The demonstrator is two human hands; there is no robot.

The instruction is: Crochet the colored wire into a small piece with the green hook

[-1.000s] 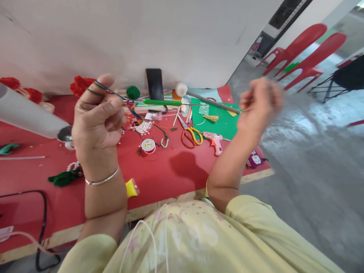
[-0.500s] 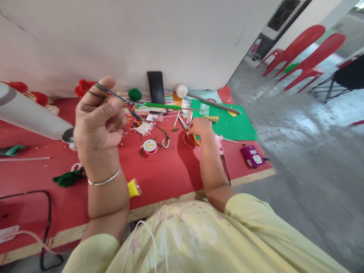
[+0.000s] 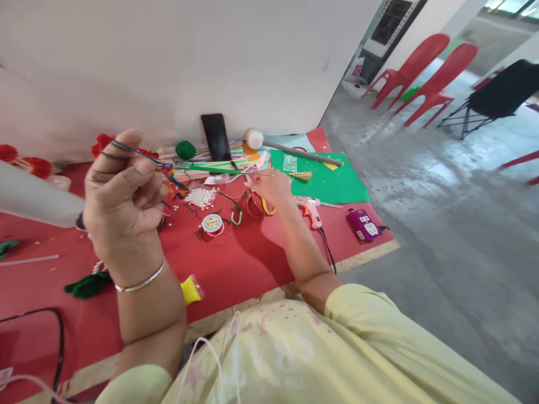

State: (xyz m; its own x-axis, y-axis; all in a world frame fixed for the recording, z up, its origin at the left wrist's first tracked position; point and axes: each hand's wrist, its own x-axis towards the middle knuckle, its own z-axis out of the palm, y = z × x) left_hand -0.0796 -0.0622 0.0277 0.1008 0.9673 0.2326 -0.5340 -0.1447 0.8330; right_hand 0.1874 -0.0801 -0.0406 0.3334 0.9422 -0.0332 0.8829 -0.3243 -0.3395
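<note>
Inspecting the raised left hand (image 3: 126, 196): yarn (image 3: 142, 153) is looped around the index finger, and the thumb pinches it against a fingertip. From this pinch the dark strands run to a small multicoloured yarn piece (image 3: 173, 178), above the left part of the table (image 3: 244, 264). A green-handled hook (image 3: 219, 169) extends rightward from the yarn, its thin metal shaft crossing in front of the right hand (image 3: 273, 188) in this view. That hand is lowered at the scissors (image 3: 268, 208), fingers bent; whether they grip a handle cannot be determined.

Handling assessment: the yarn appears light, limp and prone to slackening or snagging; best held close to the worked piece, with the strand taut over the finger. The hook looks light and stiff, with a smooth handle that could slip out of a loose loop; the middle of the green handle seems the sound hold. The scissors look rigid and are best taken by the handle loops, away from the blades.

Obstructions noted: loose white beads (image 3: 201, 197) below the yarn piece, liable to scatter; a thread spool (image 3: 213, 224) nearer the person; and a pink glue gun (image 3: 310, 212) just beside the right forearm, its cord (image 3: 327, 247) trailing towards the table edge. A phone (image 3: 216, 137) leans against the wall (image 3: 168, 67) behind.
</note>
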